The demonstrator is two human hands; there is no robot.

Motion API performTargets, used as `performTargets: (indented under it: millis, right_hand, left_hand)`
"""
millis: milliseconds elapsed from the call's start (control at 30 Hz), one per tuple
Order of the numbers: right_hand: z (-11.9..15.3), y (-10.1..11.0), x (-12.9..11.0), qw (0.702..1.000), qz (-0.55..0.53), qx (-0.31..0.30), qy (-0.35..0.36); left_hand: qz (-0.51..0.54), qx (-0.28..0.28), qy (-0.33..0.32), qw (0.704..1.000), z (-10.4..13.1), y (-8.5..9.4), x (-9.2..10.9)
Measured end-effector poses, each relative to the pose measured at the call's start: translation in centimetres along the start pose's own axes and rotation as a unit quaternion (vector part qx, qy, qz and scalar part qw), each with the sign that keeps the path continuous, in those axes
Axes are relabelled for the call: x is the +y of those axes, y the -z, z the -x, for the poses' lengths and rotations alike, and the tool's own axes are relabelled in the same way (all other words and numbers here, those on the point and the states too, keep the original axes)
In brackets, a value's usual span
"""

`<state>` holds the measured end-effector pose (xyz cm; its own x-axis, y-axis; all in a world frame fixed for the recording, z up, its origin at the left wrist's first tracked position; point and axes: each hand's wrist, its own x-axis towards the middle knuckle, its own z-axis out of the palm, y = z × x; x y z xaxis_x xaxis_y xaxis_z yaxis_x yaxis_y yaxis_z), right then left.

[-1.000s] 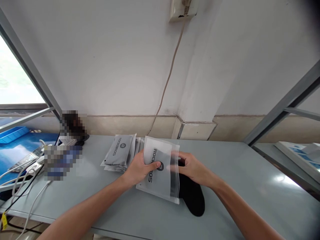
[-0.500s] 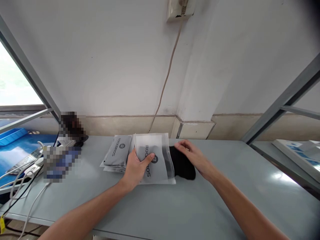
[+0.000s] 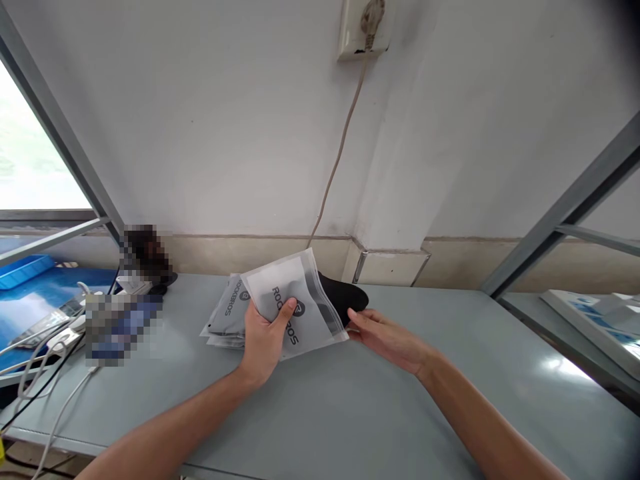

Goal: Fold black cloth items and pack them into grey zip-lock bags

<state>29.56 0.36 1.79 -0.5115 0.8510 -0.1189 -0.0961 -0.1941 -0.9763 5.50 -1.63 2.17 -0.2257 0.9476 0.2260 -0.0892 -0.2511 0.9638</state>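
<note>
My left hand (image 3: 264,337) grips a frosted zip bag (image 3: 295,303) printed with dark lettering, holding it tilted above the grey table (image 3: 320,413). A black fabric piece (image 3: 345,297) sticks out of the bag's right, open end. My right hand (image 3: 385,340) is under that end, its fingers touching the bag's corner and the black fabric. Just left of the held bag lies a stack of packed bags (image 3: 231,313) with the same lettering.
Pixelated objects (image 3: 120,323) and white cables (image 3: 45,347) sit at the table's left edge beside a blue surface (image 3: 30,293). A cord (image 3: 340,153) runs down the wall from a socket (image 3: 363,30). Grey frame bars (image 3: 565,213) rise at the right.
The bag with the black fabric has been lifted off the table and tilted. My right hand has moved from above the black fabric to beneath the bag's open end.
</note>
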Motion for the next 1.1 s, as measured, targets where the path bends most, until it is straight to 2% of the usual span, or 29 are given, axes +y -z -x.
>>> performTargets:
  millis: [100, 200, 333, 500, 633, 767, 933, 1033, 1100]
  right_hand:
    - [-0.4, -1.2, -0.3, 0.991, -0.066, 0.093, 0.070]
    - [-0.7, -2.1, -0.2, 0.972, -0.125, 0.170, 0.103]
    - [-0.7, -2.7, 0.2, 0.958, -0.108, 0.231, 0.133]
    - [-0.1, -3.7, 0.1, 0.968, -0.108, 0.186, 0.131]
    - [0.1, -4.4, -0.2, 0.971, -0.154, 0.150, 0.102]
    - [0.2, -3.5, -0.2, 0.975, -0.177, 0.121, 0.048]
    - [0.6, -1.9, 0.0, 0.978, -0.140, 0.156, -0.017]
    - [0.5, -2.9, 0.2, 0.977, -0.134, 0.164, 0.010]
    - [0.2, -4.1, 0.4, 0.968, -0.149, 0.196, 0.055]
  left_hand:
    - [0.013, -0.048, 0.028, 0.998, 0.3, -0.1, 0.0]
    - [0.023, -0.086, 0.055, 0.994, 0.5, -0.2, -0.1]
    - [0.024, -0.113, 0.071, 0.991, 0.7, -0.5, -0.1]
    - [0.018, -0.138, 0.078, 0.987, 0.8, -0.5, -0.4]
    - [0.013, -0.125, 0.111, 0.986, 0.6, -0.2, -0.7]
    - [0.011, -0.122, 0.125, 0.985, 0.3, 0.2, -0.5]
    - [-0.006, -0.131, 0.108, 0.985, 0.3, 0.2, -0.5]
    - [0.046, -0.126, 0.127, 0.983, 0.2, 0.0, -0.9]
    - [0.101, -0.122, 0.175, 0.972, 0.2, -0.1, -1.2]
